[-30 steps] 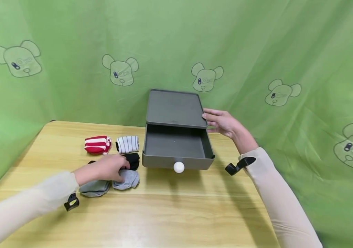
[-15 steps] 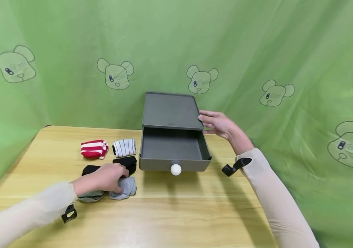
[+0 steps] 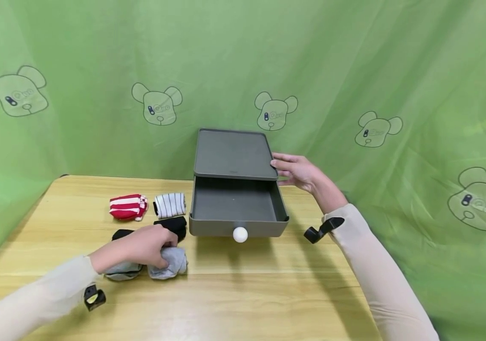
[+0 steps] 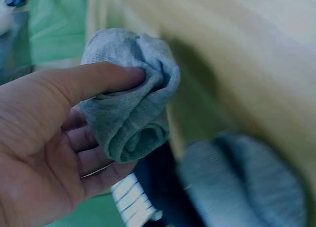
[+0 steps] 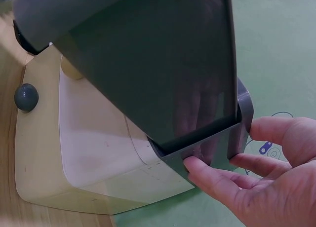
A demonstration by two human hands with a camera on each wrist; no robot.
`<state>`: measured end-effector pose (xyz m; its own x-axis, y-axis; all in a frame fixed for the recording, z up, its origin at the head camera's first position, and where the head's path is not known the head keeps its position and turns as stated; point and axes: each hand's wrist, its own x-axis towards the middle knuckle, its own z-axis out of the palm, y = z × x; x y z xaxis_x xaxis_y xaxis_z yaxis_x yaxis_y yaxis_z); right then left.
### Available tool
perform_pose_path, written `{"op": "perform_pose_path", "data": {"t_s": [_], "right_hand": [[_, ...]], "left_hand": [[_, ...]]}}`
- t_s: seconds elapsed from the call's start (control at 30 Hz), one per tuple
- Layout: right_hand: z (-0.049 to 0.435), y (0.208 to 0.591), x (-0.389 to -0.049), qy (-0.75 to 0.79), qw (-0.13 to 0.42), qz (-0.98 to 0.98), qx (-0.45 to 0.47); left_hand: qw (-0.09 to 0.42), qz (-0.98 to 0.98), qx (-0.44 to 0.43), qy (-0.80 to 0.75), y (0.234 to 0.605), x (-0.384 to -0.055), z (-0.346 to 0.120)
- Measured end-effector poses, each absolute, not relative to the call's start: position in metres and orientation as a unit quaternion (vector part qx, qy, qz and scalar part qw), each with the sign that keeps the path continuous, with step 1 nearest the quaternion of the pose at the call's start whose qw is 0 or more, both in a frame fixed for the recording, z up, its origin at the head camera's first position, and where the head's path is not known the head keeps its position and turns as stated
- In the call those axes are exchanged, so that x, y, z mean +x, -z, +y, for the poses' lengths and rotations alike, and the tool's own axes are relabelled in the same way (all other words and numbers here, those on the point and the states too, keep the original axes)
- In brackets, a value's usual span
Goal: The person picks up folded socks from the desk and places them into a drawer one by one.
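- Well, at the left of the frame, below mid-height, we find the red roll [image 3: 128, 207], its white stripes turned up; being rolled presumably keeps it compact.
- Below it, partly covered by the left hand [image 3: 145, 246], sit a dark roll [image 3: 121, 234] and a slate roll [image 3: 122, 273].
- Left of lower centre, that hand pinches the grey roll [image 3: 172, 265], thumb across one side and fingers behind, the gap between them no wider than the cloth; we judge this keeps the roll from unwinding. Whether it touches the table [image 3: 234, 303], we cannot tell.
- Above, the black roll [image 3: 177, 224] and the striped roll [image 3: 171, 205] lie close together, just beside the drawer, perhaps for a short reach.
- At frame centre, the drawer [image 3: 217, 228] juts from the grey box [image 3: 234, 154], its white knob [image 3: 240, 234] facing us and its inside within reach. In the right wrist view, a pale box [image 5: 94, 148] lies beneath, which would explain the drawer's height.
- Right of centre, the right hand [image 3: 302, 174] has fingers spread and nearly straight, fingertips touching the grey box's side without clasping it, probably to steady it.
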<state>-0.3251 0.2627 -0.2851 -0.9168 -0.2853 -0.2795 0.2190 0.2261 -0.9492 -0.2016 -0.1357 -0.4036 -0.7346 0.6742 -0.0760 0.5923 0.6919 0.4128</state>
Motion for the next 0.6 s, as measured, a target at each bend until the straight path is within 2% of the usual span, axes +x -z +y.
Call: {"op": "perform_pose_path", "data": {"t_s": [0.1,0.33,0.6], "right_hand": [[0.263,0.285,-0.325,0.619,0.202,0.758,-0.023],[0.262,0.285,-0.326,0.618,0.203,0.759,-0.025],[0.263,0.287,-0.323,0.625,0.194,0.756,-0.021]], "left_hand": [[0.107,0.916,0.339,-0.186,0.385,-0.204,-0.142],[0.058,0.931,0.325,-0.158,0.333,-0.209,-0.159],[0.026,0.947,0.297,-0.122,0.272,-0.225,-0.156]]}}
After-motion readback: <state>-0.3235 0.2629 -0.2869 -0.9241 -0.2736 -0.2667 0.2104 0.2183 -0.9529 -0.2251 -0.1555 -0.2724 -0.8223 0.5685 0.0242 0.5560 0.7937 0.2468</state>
